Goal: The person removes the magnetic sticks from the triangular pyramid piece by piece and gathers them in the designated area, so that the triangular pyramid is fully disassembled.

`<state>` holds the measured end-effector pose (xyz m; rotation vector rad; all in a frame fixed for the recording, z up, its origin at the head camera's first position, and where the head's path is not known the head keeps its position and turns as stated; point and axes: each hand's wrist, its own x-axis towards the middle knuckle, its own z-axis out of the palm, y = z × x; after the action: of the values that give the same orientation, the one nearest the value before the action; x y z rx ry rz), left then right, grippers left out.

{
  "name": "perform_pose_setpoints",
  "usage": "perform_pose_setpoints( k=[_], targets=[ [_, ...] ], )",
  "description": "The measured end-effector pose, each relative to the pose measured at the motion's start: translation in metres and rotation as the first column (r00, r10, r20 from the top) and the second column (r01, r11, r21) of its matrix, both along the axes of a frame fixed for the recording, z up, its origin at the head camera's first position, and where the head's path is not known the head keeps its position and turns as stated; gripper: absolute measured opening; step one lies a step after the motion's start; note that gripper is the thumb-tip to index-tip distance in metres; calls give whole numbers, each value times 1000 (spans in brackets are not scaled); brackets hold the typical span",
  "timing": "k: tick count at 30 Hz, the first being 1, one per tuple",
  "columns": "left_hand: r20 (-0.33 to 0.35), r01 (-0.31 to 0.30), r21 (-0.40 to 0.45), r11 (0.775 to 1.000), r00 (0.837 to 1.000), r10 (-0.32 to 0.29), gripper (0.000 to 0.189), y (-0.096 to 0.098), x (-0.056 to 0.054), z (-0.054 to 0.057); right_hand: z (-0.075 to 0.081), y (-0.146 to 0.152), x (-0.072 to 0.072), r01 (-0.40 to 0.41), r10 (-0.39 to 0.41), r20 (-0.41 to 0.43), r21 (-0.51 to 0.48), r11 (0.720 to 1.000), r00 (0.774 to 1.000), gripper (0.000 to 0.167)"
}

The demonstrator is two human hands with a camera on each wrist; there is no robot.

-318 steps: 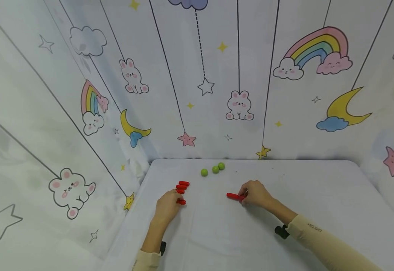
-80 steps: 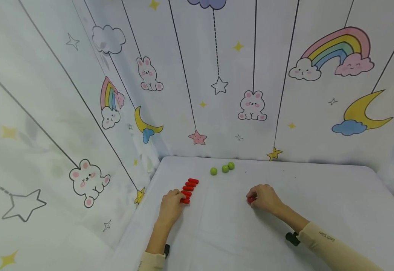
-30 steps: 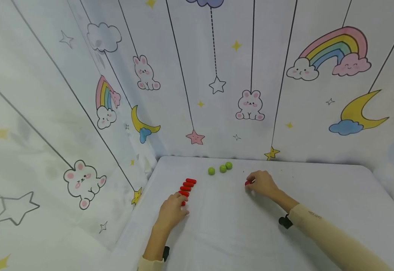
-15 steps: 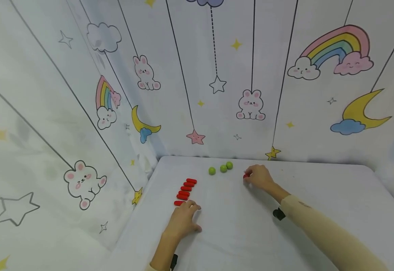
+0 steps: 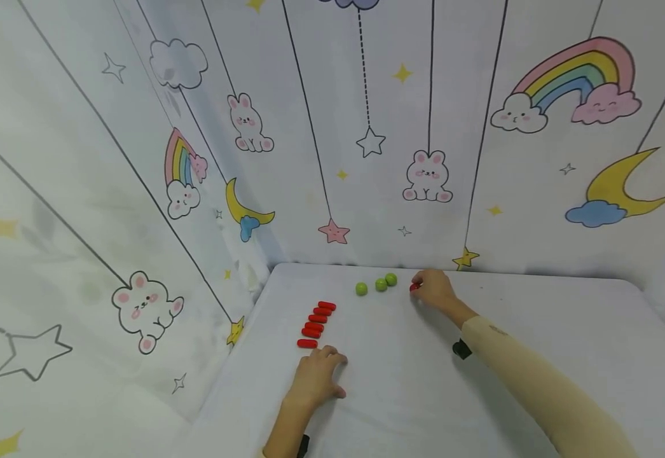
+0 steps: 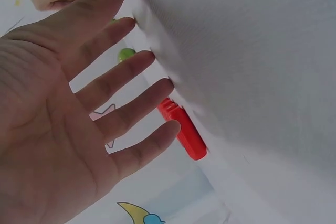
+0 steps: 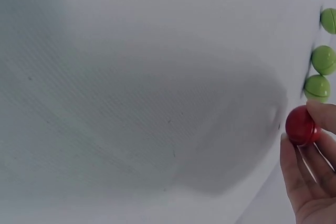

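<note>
My right hand holds a small red ball between thumb and fingers, near the back of the table. The ball has a seam round it, clear in the right wrist view. Just left of it lie several green balls. Lower and to the left, my left hand hovers with fingers spread, holding nothing. Beyond its fingertips, several short red sticks lie in a slanting row, the nearest red stick slightly apart from the others. The left wrist view shows one ridged red stick past the little finger.
A white cloth covers the table. Behind and to the left hang white curtains printed with rabbits, stars, moons and rainbows. A few tiny dark specks dot the cloth right of the right hand.
The right hand has carried the red ball toward the back, beside the green balls. The left hand has left the nearest red stick and drawn back to the right. Earlier, fewer sticks showed in the row.
</note>
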<state>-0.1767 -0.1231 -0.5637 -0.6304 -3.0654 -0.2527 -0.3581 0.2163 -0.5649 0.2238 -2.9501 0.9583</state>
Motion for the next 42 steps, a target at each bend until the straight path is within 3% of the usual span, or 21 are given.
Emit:
perform_pose_setpoints(
  k=[10,24,34,42],
  targets=[
    [18,1,1,1000,1000,-1,59,11,4,1,0,11,2,33,-32,-42,34,999,999,34],
    [18,30,-16,999,999,-29,55,14,7,8,0,12,2,45,-44,-21,58,997,999,32],
    [34,-8,30,1000,999,7,55,10,9,6,-2,8,5,92,-90,-35,54,994,995,38],
    [48,-21,7,1000,999,20,55,9,10,7,-3,6,6,92,-92,-7,46,995,996,43]
  ],
)
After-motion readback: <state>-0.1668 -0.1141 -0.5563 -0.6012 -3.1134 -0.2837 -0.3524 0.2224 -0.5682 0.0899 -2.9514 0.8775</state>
